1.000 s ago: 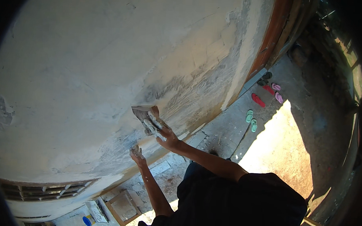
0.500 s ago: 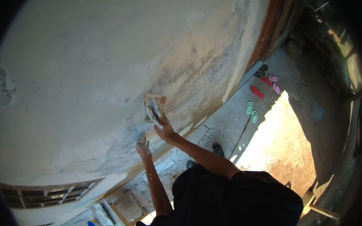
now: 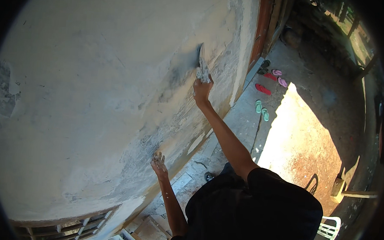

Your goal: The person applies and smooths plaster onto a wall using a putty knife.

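Note:
My right hand (image 3: 202, 91) grips a plaster-crusted trowel (image 3: 202, 56) high on the wall, its blade seen almost edge-on against the surface. Dark and pale smears of plaster surround the blade on the rough, patchy wall (image 3: 82, 85). Lower and to the left, my left hand (image 3: 158, 165) is held close to the wall with fingers apart, bare of any tool and smeared with plaster. Whether its fingertips touch the wall is unclear.
A slatted window opening (image 3: 67, 229) is at lower left, near a wooden frame (image 3: 150, 232) on the ground. Red sandals (image 3: 262, 88), green sandals (image 3: 258, 106) and other pairs lie by the doorway. A white plastic chair (image 3: 329, 231) stands at lower right.
My right hand has swept the trowel up and to the right along the wall, its blade turning from broad side to edge. My left hand has shifted slightly down and right.

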A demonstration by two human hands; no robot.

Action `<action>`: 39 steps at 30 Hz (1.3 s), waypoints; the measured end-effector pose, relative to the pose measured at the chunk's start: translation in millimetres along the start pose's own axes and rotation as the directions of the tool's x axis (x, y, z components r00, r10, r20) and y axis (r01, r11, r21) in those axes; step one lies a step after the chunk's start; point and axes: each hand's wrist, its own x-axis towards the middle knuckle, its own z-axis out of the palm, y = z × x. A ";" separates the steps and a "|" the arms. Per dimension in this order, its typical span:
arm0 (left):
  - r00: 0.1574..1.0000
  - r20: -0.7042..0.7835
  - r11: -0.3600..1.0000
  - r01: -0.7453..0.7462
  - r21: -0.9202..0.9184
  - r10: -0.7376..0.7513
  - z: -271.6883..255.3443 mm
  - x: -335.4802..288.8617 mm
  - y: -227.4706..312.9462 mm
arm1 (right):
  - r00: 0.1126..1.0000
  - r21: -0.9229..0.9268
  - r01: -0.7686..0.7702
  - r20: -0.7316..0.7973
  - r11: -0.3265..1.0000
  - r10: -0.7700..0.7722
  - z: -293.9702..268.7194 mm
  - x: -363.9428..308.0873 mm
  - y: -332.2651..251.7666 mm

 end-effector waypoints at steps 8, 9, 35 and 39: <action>0.988 -0.132 0.996 0.086 0.004 -0.084 -0.1 4.6 3.0 | 0.777 -0.201 0.545 0.486 0.814 -0.400 -54.4 -70.5 52.8; 0.989 -0.112 0.995 0.100 0.002 -0.099 6.4 7.2 -1.2 | 0.826 -0.139 0.494 0.383 0.858 -0.414 -70.4 -34.0 43.8; 0.890 -0.445 0.994 -0.111 0.002 0.100 67.0 18.3 -40.6 | 0.991 -0.107 0.112 -0.067 0.988 -0.119 -89.0 173.9 -88.8; 0.886 -0.436 0.987 -0.149 0.054 0.157 73.2 19.1 -44.0 | 0.968 -0.034 0.247 0.051 0.969 -0.245 -52.1 179.7 -108.1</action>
